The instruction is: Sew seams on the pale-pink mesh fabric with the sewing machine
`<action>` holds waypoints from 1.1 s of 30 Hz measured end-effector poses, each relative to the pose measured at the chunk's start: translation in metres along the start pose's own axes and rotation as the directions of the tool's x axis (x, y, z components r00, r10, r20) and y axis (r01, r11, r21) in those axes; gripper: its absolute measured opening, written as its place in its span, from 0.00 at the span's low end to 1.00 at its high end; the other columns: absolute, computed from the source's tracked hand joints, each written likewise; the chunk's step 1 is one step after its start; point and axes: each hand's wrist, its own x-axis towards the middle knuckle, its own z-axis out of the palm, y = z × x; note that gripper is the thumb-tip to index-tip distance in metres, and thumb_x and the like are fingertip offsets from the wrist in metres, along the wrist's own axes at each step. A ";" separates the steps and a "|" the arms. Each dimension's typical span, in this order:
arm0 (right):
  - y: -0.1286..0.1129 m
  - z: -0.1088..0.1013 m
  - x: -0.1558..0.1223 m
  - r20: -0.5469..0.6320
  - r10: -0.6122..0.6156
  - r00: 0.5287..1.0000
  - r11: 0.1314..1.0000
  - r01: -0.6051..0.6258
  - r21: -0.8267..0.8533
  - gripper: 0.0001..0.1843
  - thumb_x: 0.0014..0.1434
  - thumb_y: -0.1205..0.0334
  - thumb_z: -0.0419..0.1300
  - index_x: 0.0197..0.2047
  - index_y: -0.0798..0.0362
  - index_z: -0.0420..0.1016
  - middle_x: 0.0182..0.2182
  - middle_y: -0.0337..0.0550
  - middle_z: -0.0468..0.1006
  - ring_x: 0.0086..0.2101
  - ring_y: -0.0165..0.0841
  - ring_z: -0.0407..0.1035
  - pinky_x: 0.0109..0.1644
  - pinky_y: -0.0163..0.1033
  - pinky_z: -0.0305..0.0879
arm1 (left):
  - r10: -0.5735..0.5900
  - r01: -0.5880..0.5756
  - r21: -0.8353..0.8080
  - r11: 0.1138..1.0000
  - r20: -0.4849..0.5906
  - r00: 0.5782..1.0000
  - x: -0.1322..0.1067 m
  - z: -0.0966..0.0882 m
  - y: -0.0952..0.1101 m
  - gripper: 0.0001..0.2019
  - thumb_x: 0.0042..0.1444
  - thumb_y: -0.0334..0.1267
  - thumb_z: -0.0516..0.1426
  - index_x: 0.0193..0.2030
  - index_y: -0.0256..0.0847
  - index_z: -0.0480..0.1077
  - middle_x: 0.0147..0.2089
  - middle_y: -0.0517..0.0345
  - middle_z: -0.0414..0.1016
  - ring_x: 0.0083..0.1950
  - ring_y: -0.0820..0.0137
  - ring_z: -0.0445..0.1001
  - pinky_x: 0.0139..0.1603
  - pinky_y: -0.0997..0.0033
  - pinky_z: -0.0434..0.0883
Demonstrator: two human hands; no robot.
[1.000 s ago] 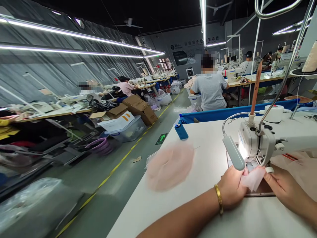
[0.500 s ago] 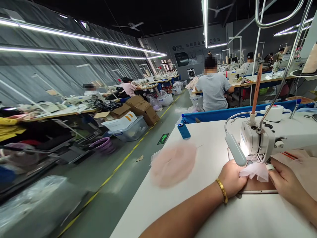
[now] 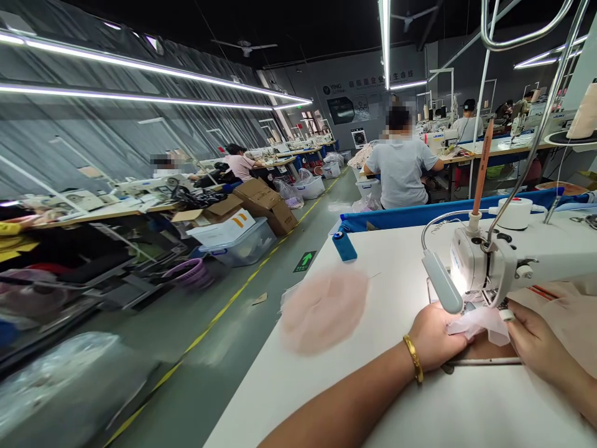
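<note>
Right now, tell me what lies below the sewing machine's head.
Sheer pale fabric, held by the left hand; the grey lamp and this hand hide whatever lies behind them.

And the left hand [image 3: 436, 336] is edging toward the worktop's [image 3: 382, 311] far edge, its gold bracelet [image 3: 413, 359] riding along, uncovering more of the pale rim [image 3: 487, 361] below! The cloth [image 3: 480, 323] is changing shape too: a narrow flap was hanging a second ago, then frills were showing, and now a wider band is lying across the left fingers, one corner drooping toward the right hand [image 3: 536, 342]. That hand is drawing up beside the white knob [image 3: 506, 315]. Farther off, the co-worker [image 3: 401, 171] is shifting rightward, elbow swinging out, while a ceiling fan [image 3: 245, 46] is turning.
</note>
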 end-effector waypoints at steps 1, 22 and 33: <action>0.000 0.000 0.000 0.010 0.000 1.000 1.000 0.000 0.005 0.16 0.71 0.58 0.53 0.52 0.49 0.81 0.39 0.43 0.85 0.42 0.42 0.78 0.46 0.40 0.77 | -0.003 0.003 -0.009 1.000 0.006 1.000 0.000 -0.001 0.000 0.09 0.59 0.40 0.65 0.30 0.40 0.77 0.36 0.60 0.77 0.35 0.70 0.73 0.39 0.72 0.73; -0.010 -0.028 -0.004 0.297 -0.056 0.953 0.894 0.180 -0.410 0.22 0.77 0.54 0.45 0.55 0.43 0.81 0.48 0.45 0.86 0.47 0.45 0.80 0.52 0.46 0.76 | 0.364 -0.357 0.234 0.904 0.013 0.931 -0.015 -0.006 0.002 0.10 0.61 0.30 0.61 0.28 0.41 0.76 0.39 0.57 0.81 0.41 0.68 0.76 0.46 0.68 0.70; -0.021 -0.049 -0.006 0.401 0.000 0.916 0.945 0.132 -0.300 0.18 0.74 0.46 0.55 0.54 0.40 0.84 0.46 0.45 0.87 0.48 0.45 0.82 0.54 0.46 0.79 | 0.365 -0.371 0.316 0.873 0.081 0.928 -0.024 -0.004 0.000 0.08 0.66 0.31 0.60 0.43 0.44 0.82 0.44 0.58 0.86 0.43 0.66 0.77 0.48 0.63 0.69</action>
